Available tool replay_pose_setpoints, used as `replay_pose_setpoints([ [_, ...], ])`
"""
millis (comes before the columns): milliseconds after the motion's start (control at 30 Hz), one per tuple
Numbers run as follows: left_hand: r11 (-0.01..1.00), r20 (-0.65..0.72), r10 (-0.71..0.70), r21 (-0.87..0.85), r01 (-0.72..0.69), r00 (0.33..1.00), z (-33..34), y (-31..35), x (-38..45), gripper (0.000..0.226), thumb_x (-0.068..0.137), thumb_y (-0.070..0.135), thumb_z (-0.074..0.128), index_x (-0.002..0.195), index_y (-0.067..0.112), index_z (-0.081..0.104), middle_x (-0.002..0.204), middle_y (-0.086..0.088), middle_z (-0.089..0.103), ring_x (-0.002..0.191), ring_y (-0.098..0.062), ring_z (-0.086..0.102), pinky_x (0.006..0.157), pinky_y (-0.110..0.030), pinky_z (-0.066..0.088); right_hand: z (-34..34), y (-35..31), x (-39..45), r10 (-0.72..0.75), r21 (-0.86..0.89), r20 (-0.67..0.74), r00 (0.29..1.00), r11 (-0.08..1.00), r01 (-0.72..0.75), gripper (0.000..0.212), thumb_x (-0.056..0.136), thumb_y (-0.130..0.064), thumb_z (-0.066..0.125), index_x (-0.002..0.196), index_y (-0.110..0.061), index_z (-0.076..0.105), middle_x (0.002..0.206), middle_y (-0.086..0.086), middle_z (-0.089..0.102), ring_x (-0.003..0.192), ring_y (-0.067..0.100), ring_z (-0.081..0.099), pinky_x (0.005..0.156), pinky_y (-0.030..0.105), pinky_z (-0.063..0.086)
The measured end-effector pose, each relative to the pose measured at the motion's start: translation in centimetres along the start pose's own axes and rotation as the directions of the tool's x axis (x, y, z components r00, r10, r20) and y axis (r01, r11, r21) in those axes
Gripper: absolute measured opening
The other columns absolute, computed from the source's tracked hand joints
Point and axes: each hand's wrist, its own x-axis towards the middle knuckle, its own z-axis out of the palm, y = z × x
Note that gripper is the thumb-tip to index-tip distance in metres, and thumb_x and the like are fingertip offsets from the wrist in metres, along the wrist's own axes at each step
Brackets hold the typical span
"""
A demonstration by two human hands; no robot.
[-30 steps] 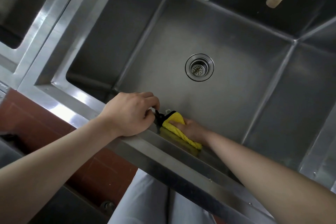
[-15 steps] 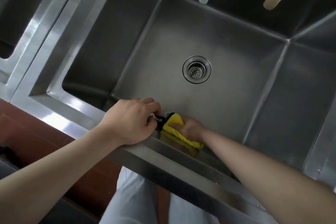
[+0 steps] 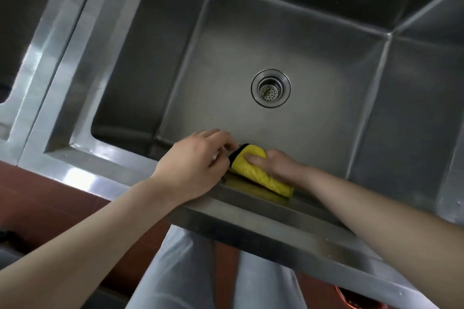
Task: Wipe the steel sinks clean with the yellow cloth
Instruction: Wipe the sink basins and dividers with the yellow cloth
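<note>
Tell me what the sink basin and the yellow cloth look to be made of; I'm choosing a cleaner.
The sink basin looks like brushed stainless steel: grey, faintly streaked, with soft glare on its rim. The yellow cloth looks like nubby microfibre or terry with a black edge; the exact fibre cannot be told.

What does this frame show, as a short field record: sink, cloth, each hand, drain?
sink: steel sink, deep basin, seen from above
cloth: folded yellow cloth with a dark edge, on the near inner ledge
right hand: right hand grips the cloth, thumb on top
left hand: left hand on the front rim, fingers curled at the cloth's dark end; contact unclear
drain: round strainer in the basin floor, uncovered
</note>
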Motion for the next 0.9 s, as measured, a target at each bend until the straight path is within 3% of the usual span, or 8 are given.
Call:
replay_pose_setpoints([
  [67, 1.000, -0.003, 0.010, -0.029, -0.010, 1.000, -0.4, -0.2, -0.1, 0.031, 0.083, 0.023, 0.044, 0.105, 0.026, 0.066, 0.094, 0.020, 0.053, 0.078, -0.003, 0.045, 0.065, -0.015, 0.035, -0.3, -1.0, -1.3, -0.029, 0.070, 0.007, 1.000, 0.997, 0.028, 0.059, 0.087, -0.070, 0.050, 0.094, -0.016, 0.070, 0.092, 0.002, 0.073, 0.090, 0.020, 0.069, 0.087, 0.036, 0.054],
  [133, 1.000, 0.012, 0.005, -0.016, -0.005, 1.000, -0.8, -0.5, -0.2, 0.028, 0.086, 0.020, 0.047, 0.105, 0.027, 0.065, 0.095, 0.019, 0.055, 0.083, -0.005, 0.048, 0.068, -0.009, 0.033, -0.4, -2.2, -2.7, -0.029, 0.094, -0.014, 0.999, 0.995, 0.031, 0.056, 0.088, -0.069, 0.049, 0.092, -0.018, 0.071, 0.092, 0.000, 0.073, 0.089, 0.018, 0.068, 0.086, 0.033, 0.053],
  [267, 0.993, 0.001, 0.041, 0.112, -0.041, 0.999, -2.2, -1.6, -0.5, 0.028, 0.089, 0.030, 0.042, 0.105, 0.026, 0.065, 0.102, 0.010, 0.066, 0.095, -0.016, 0.060, 0.071, -0.027, 0.047, -0.7, -4.7, -5.5, -0.072, 0.045, -0.095, 0.993, 0.996, 0.076, 0.053, 0.087, -0.070, 0.048, 0.087, -0.022, 0.070, 0.088, -0.002, 0.071, 0.087, 0.018, 0.065, 0.079, 0.028, 0.049],
  [333, 0.986, 0.000, 0.018, 0.166, -0.018, 1.000, -2.9, -2.8, -0.5, 0.023, 0.093, 0.023, 0.049, 0.107, 0.023, 0.066, 0.104, 0.007, 0.068, 0.097, -0.019, 0.062, 0.075, -0.031, 0.048, -0.9, -5.7, -7.0, -0.094, 0.079, -0.102, 0.990, 0.992, 0.102, 0.055, 0.087, -0.070, 0.050, 0.084, -0.019, 0.070, 0.085, -0.001, 0.071, 0.087, 0.018, 0.066, 0.081, 0.029, 0.050],
  [467, 0.975, 0.002, 0.004, 0.223, -0.005, 1.000, -4.4, -5.6, -0.4, 0.035, 0.094, 0.035, 0.034, 0.107, 0.025, 0.065, 0.100, 0.006, 0.068, 0.095, -0.021, 0.062, 0.071, -0.032, 0.046, -0.7, -6.9, -8.7, -0.141, 0.130, -0.082, 0.987, 0.980, 0.151, 0.068, 0.082, -0.074, 0.051, 0.093, -0.010, 0.069, 0.087, 0.009, 0.072, 0.082, 0.020, 0.069, 0.085, 0.041, 0.055],
  [600, 0.972, -0.009, -0.011, 0.233, 0.013, 1.000, -5.1, -7.5, -0.4, 0.042, 0.094, 0.043, 0.028, 0.107, 0.027, 0.065, 0.099, 0.007, 0.067, 0.094, -0.021, 0.061, 0.068, -0.029, 0.038, 0.8, -7.7, -8.7, -0.178, 0.070, -0.101, 0.979, 0.980, 0.185, 0.065, 0.076, -0.082, 0.049, 0.091, -0.021, 0.069, 0.084, -0.005, 0.072, 0.082, 0.012, 0.068, 0.084, 0.038, 0.056],
  [900, 0.978, -0.070, -0.029, 0.204, 0.043, 0.997, -4.6, -7.4, -0.4, 0.013, 0.097, 0.025, 0.053, 0.100, 0.026, 0.066, 0.093, 0.009, 0.067, 0.090, -0.019, 0.062, 0.065, -0.030, 0.040, 1.6, -8.7, -7.3, -0.223, 0.072, -0.031, 0.974, 0.972, 0.225, 0.037, 0.090, -0.060, 0.055, 0.090, -0.025, 0.067, 0.087, -0.008, 0.070, 0.083, 0.007, 0.064, 0.078, 0.025, 0.050],
])
